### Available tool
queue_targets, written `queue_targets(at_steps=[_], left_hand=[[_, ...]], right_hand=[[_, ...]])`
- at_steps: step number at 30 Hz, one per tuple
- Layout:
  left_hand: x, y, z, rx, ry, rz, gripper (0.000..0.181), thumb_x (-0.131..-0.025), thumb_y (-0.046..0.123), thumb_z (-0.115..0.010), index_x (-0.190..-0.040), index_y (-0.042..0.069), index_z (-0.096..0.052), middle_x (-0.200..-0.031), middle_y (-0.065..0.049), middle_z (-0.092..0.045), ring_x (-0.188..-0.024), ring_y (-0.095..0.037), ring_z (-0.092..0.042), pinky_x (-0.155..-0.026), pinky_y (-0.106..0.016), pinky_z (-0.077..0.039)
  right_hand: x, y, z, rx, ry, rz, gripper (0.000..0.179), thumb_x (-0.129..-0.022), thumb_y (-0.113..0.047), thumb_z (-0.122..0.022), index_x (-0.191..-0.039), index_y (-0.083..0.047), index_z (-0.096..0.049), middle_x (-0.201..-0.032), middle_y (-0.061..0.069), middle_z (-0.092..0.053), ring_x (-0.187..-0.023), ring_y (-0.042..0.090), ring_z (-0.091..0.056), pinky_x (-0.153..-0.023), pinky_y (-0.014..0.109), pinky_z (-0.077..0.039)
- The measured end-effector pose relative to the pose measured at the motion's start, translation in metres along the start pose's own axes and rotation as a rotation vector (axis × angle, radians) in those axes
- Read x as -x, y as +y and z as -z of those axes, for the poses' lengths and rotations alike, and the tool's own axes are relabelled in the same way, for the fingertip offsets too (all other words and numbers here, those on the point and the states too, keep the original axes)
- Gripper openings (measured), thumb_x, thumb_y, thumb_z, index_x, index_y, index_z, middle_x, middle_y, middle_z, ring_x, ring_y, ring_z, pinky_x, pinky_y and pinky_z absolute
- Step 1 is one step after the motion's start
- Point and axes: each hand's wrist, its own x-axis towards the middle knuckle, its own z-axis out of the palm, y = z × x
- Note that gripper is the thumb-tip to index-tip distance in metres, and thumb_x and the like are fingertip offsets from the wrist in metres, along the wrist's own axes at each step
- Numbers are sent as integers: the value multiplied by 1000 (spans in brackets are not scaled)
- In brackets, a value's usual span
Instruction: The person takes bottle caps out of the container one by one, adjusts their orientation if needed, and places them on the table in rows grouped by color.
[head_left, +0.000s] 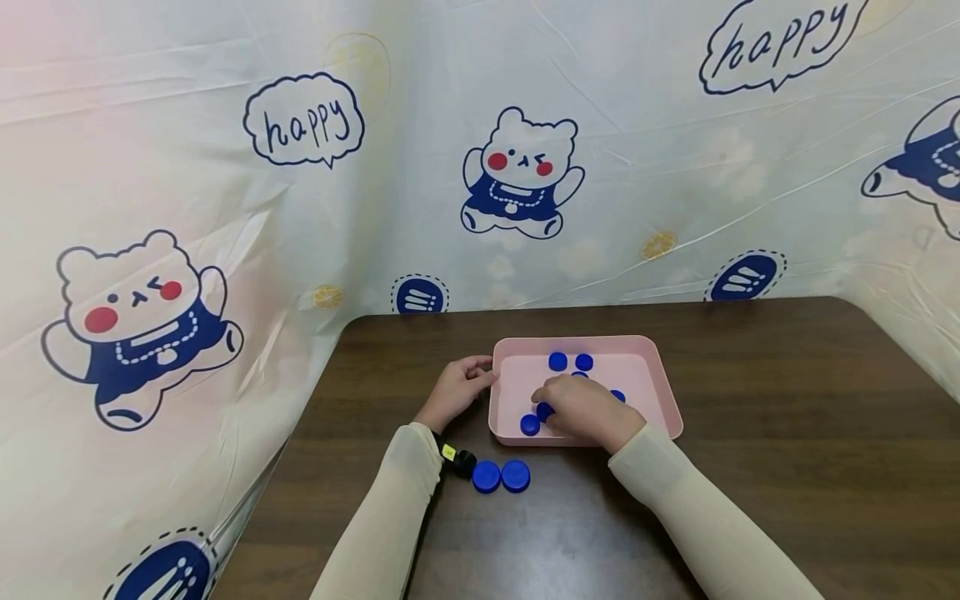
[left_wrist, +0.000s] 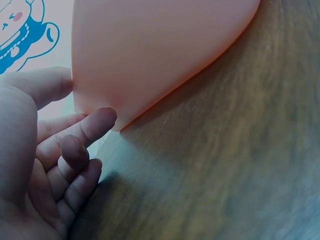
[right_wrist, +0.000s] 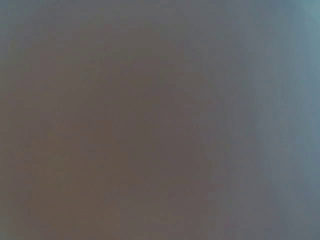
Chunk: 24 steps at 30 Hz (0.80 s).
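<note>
A shallow pink tray (head_left: 667,400) rests on the brown table. My left hand (head_left: 453,392) holds the tray at its left side; in the left wrist view the thumb meets the rim and a fingertip lies against the outer wall (left_wrist: 165,45). Over the tray, my right hand (head_left: 588,408) reaches down with curled fingers at a blue bottle cap (head_left: 544,412), partly covered by the hand. Beside it lies another blue cap (head_left: 529,425). More caps are farther back (head_left: 558,361) and to the right of the hand (head_left: 617,395). The right wrist view is only a blur.
Two blue caps, a left one (head_left: 486,477) and a right one (head_left: 516,476), lie side by side on the table (head_left: 787,433) before the tray. A black wrist camera (head_left: 459,460) sits at the left cuff. A printed cloth (head_left: 420,208) hangs behind the table.
</note>
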Motion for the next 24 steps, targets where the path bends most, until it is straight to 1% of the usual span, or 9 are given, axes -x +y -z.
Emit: queue_targets(at_steps=[6, 11, 18, 24], left_hand=[[0, 1, 0, 5, 1, -19, 37, -92, 27, -68, -125, 10, -64, -78, -4, -65, -66, -20, -56, -60, -32, -46], [0, 2, 0, 10, -4, -9, 38, -92, 29, -68, -125, 11, -64, -79, -4, -64, -67, -20, -56, -61, -31, -46], [-2, 1, -1, 8, -8, -9, 38, -92, 29, -68, -126, 12, -64, -79, -4, -65, -68, -20, -56, -62, -31, -46], [0, 3, 0, -11, -5, 19, 41, -92, 32, -68, -128, 12, -63, -80, -3, -65, -69, -20, -57, -62, -32, -47]], right_hand=[[0, 0, 1, 6, -9, -8, 26, -84, -8, -72, -110, -12, -74, -92, 1, -68, -74, 9, -58, -77, 29, -51], [1, 0, 3, -5, -15, -15, 27, -85, -10, -72, -111, -13, -73, -94, 1, -67, -77, 9, -58, -80, 31, -51], [4, 1, 4, 14, 9, 2, 26, -84, -12, -73, -110, -13, -74, -92, 1, -66, -75, 9, -57, -77, 29, -51], [6, -1, 4, 18, 37, 21, 25, -84, -14, -72, -109, -11, -73, -89, 0, -64, -72, 10, -55, -74, 31, -50]])
